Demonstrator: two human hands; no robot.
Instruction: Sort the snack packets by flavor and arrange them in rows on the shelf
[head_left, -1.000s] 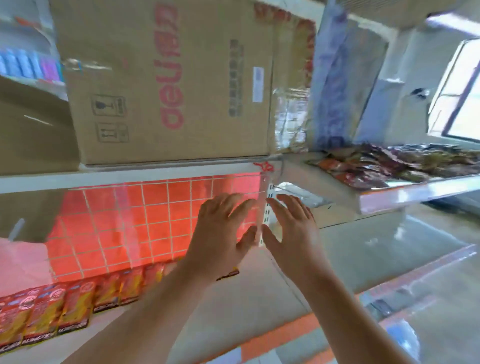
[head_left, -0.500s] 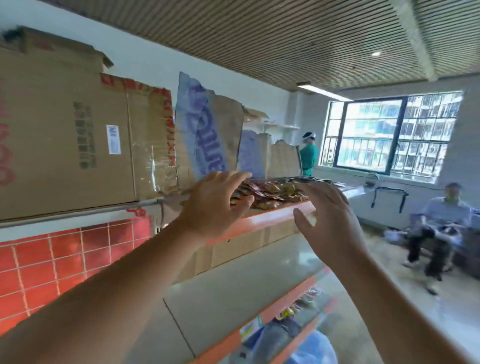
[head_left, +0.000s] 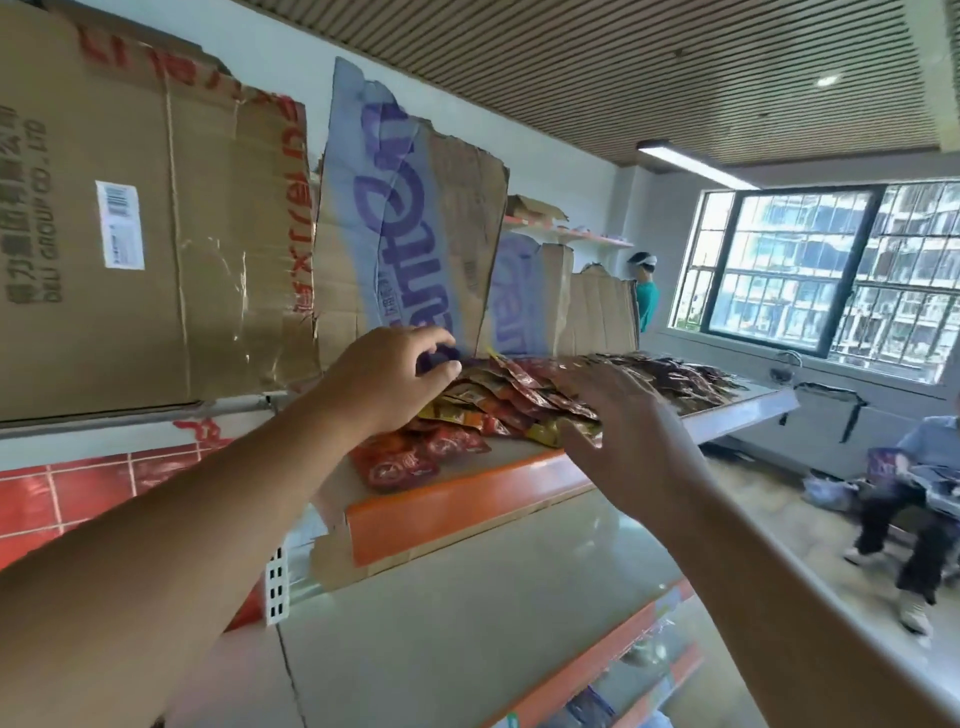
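Obs: packets (head_left: 519, 400) lie in a mixed, unsorted heap on the upper shelf (head_left: 457, 512), at 12 o'clock from the person. Red, orange, yellow and brown wrappers overlap. A few red ones (head_left: 400, 465) lie loose at the heap's 7 o'clock edge, near the shelf lip.

- left hand (head_left: 387, 379): over the heap's 9 o'clock end, fingers curled, thumb toward forefinger. Cannot tell if it pinches a packet, because dark print on the cardboard (head_left: 395, 223) behind muddles the gap.
- right hand (head_left: 623, 436): fingers straight and spread wide, palm down over the heap's 5 o'clock side, holding nothing. Contact with the top packets is probable, not certain.

Step in hand (judged): picking from the heap to sort by flavour. To do it well, take one colour at a time, starting with the loose red ones. Keep the right hand flat to steady the heap so nothing slides off the lip. Lift, don't drag.
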